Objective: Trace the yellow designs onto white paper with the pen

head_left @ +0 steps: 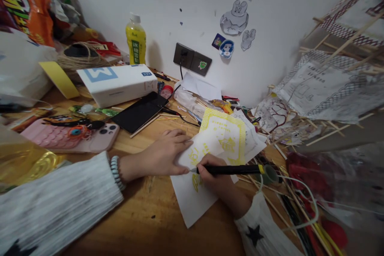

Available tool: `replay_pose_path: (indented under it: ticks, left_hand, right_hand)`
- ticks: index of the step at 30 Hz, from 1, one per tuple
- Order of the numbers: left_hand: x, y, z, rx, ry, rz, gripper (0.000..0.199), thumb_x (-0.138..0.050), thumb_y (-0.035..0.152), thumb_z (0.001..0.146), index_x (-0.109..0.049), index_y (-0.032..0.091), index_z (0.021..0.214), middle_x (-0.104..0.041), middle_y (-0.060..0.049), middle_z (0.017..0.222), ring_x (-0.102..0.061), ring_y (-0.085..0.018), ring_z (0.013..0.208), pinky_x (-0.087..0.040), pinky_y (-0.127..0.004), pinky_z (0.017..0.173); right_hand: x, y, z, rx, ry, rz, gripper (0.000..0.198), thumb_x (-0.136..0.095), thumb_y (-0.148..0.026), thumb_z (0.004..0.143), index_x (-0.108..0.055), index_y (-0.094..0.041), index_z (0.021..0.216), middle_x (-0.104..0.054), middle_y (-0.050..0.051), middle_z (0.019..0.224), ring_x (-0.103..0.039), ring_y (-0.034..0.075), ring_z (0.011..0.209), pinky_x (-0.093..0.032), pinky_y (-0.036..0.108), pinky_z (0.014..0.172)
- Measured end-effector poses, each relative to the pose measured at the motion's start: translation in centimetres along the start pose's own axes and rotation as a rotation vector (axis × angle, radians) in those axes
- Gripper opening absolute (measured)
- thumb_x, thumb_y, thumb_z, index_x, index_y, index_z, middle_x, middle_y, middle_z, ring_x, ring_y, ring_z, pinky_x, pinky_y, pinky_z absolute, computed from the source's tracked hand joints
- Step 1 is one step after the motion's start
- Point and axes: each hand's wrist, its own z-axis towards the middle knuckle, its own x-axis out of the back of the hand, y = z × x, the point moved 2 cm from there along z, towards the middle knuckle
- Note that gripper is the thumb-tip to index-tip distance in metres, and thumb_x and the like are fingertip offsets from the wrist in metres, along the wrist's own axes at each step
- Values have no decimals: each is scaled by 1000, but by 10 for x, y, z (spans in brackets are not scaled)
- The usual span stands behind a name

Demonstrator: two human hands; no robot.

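Note:
My right hand (pixel 214 174) grips a black marker (pixel 232 169) with a yellow end, its tip touching a white sheet of paper (pixel 189 208). Yellow drawings and lettering show on that sheet, partly covered by my hands. Fingers spread, my left hand (pixel 165 152) lies flat across the sheet's left edge and the wooden table (pixel 141 212). Behind my right hand is another sheet with a yellow patterned border (pixel 240 132).
Left of the papers lie a phone in a pink case (pixel 90 140) and a black tablet-like slab (pixel 139 112). A white box (pixel 120 86) and a yellow drink bottle (pixel 136 42) stand behind. Thin wooden sticks (pixel 273 204) and plastic bags crowd the right, below paper-covered stick frames (pixel 318 84).

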Motion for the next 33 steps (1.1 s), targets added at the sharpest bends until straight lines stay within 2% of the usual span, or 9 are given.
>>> replay_pose_path:
  ticks: [9,13,21,27,33]
  left_hand:
    - [-1,-1,0,19,-10,-4,72,-75,52,71,-58,12,129,-59,-15,129,-47,-39,120,-38,-52,100]
    - [-1,0,0,13,-11,1,72,-74,53,72,-58,13,129,-59,-15,129,-46,-39,121,-38,-52,99]
    - [0,-2,0,13,-12,-3,71,-73,53,72,-58,13,129,-59,-15,131,-46,-40,122,-38,-51,98]
    - [-1,-2,0,9,6,-7,71,-73,54,72,-58,14,128,-58,-15,131,-46,-40,122,-39,-52,98]
    - [-1,-2,0,17,-13,9,69,-72,53,74,-58,14,128,-58,-14,132,-45,-39,122,-38,-50,98]
  right_hand:
    - [3,-2,2,-4,-36,65,18,-51,-20,75,-49,-20,58,-50,-3,53,-45,11,50,-33,22,50]
    - [3,-1,1,-51,-56,101,19,-51,-22,75,-47,-20,56,-48,-3,51,-44,11,50,-34,23,50]
    - [9,0,1,-156,110,56,22,-51,-26,75,-45,-21,55,-45,-5,48,-42,11,48,-36,23,49]
    - [7,-1,3,-140,58,40,19,-51,-25,76,-48,-21,58,-47,-5,48,-43,11,47,-36,23,48]
    - [7,-2,3,-129,71,14,22,-51,-25,74,-42,-21,54,-45,-4,49,-42,11,49,-33,22,49]
